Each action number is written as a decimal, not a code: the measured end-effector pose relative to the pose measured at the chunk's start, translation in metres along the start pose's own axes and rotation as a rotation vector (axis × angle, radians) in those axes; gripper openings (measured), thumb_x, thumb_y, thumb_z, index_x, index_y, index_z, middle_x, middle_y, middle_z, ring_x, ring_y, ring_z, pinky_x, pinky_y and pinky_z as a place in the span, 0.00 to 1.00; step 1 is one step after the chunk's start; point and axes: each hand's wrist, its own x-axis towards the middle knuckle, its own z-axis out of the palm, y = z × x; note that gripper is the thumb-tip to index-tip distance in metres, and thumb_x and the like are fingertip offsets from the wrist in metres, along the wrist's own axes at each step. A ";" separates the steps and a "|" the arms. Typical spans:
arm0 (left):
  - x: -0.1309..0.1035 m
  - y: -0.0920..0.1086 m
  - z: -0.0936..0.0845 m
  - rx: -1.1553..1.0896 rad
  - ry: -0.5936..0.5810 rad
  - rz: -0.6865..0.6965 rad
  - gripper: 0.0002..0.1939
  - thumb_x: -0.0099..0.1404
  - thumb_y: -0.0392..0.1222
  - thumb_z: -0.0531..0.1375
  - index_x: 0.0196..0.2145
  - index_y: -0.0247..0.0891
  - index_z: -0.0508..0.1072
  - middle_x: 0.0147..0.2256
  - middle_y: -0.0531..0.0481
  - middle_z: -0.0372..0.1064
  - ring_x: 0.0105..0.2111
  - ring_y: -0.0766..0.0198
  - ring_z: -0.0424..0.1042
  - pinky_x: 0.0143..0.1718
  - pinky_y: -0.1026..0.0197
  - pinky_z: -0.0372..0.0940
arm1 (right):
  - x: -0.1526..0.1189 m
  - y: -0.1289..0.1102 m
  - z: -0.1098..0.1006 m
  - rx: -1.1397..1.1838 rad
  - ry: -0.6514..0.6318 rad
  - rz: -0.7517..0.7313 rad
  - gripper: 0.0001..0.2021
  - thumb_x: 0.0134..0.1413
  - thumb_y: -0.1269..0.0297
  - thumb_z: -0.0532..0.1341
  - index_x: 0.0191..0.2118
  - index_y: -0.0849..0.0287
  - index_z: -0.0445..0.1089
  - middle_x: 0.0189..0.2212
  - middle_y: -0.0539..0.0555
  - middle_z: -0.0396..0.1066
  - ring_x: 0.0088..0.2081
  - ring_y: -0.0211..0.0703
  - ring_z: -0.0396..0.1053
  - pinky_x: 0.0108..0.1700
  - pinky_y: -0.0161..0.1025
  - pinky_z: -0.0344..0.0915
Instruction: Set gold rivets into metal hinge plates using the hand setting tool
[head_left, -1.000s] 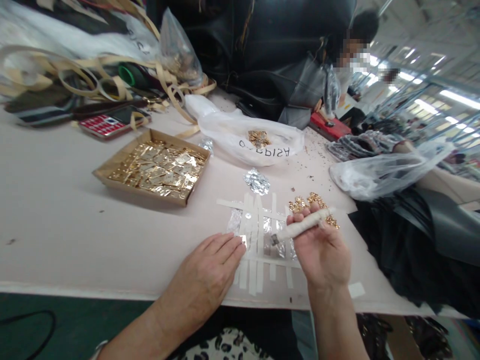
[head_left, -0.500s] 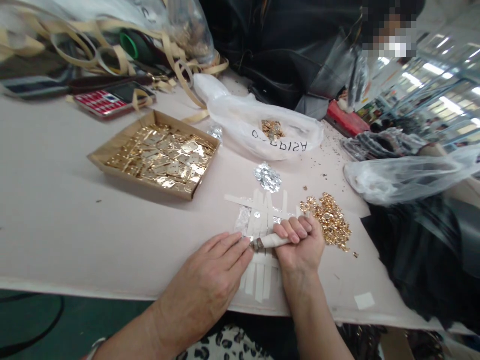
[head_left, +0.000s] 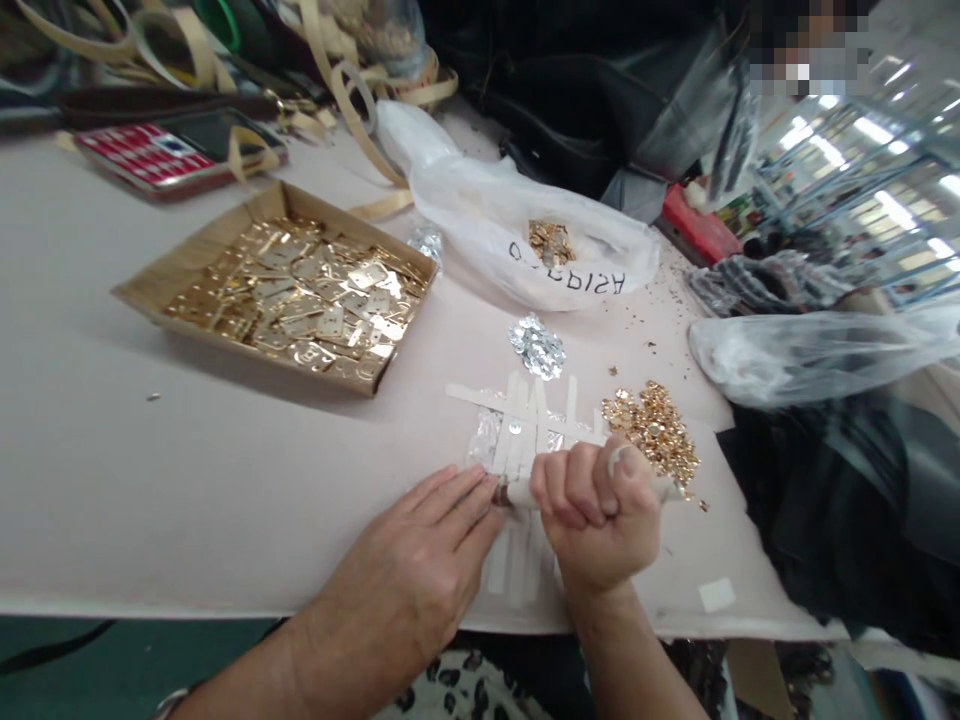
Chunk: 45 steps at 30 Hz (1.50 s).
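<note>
My right hand (head_left: 600,505) is wrapped in a fist round a tool (head_left: 517,493) with a white-covered handle. The handle's back end sticks out to the right of the fist, and a short dark metal tip points left. My left hand (head_left: 427,560) lies low over the table, its fingertips closed together at that tip. Whatever small thing they press or pinch there is hidden. Beneath both hands are crossed strips of whitish tape (head_left: 517,400) over clear plastic. On the strips sits a small round silver disc (head_left: 515,428).
Beyond the hands lie a pile of silver discs (head_left: 536,346) and, to the right, gold fittings (head_left: 656,425). A cardboard tray (head_left: 255,355) of gold plates stands left. White plastic bag (head_left: 480,215), calculator (head_left: 150,155) and black material (head_left: 817,500) surround the work area.
My right hand has moved forward along the handle, nearer the tip, and closed into a full fist. My left hand stays at the tip. The view has shifted slightly.
</note>
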 end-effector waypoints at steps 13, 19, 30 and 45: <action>-0.001 0.001 0.002 0.006 -0.004 0.007 0.17 0.73 0.35 0.48 0.50 0.32 0.75 0.54 0.42 0.73 0.56 0.55 0.70 0.61 0.49 0.64 | 0.010 0.007 -0.026 0.175 -0.028 -0.045 0.20 0.63 0.64 0.52 0.20 0.55 0.44 0.13 0.40 0.37 0.13 0.30 0.36 0.15 0.32 0.45; -0.007 0.001 0.006 -0.010 -0.018 -0.002 0.16 0.73 0.37 0.51 0.53 0.33 0.72 0.57 0.41 0.70 0.59 0.53 0.66 0.64 0.48 0.60 | -0.001 0.003 -0.006 -0.032 -0.183 -0.059 0.21 0.64 0.64 0.53 0.21 0.56 0.47 0.13 0.40 0.43 0.14 0.30 0.43 0.18 0.33 0.48; -0.005 0.000 -0.002 -0.099 0.037 -0.026 0.13 0.70 0.30 0.51 0.45 0.33 0.73 0.57 0.40 0.66 0.59 0.54 0.64 0.64 0.47 0.61 | 0.001 -0.004 0.003 -0.191 -0.204 -0.117 0.22 0.63 0.65 0.57 0.19 0.55 0.49 0.13 0.40 0.47 0.14 0.30 0.47 0.18 0.33 0.50; 0.022 -0.012 -0.007 -0.039 -0.103 0.070 0.20 0.69 0.26 0.50 0.55 0.34 0.66 0.52 0.43 0.71 0.59 0.54 0.64 0.61 0.48 0.63 | -0.009 -0.008 -0.009 -0.112 -0.106 -0.161 0.22 0.62 0.66 0.60 0.18 0.56 0.53 0.12 0.41 0.49 0.14 0.30 0.48 0.17 0.32 0.50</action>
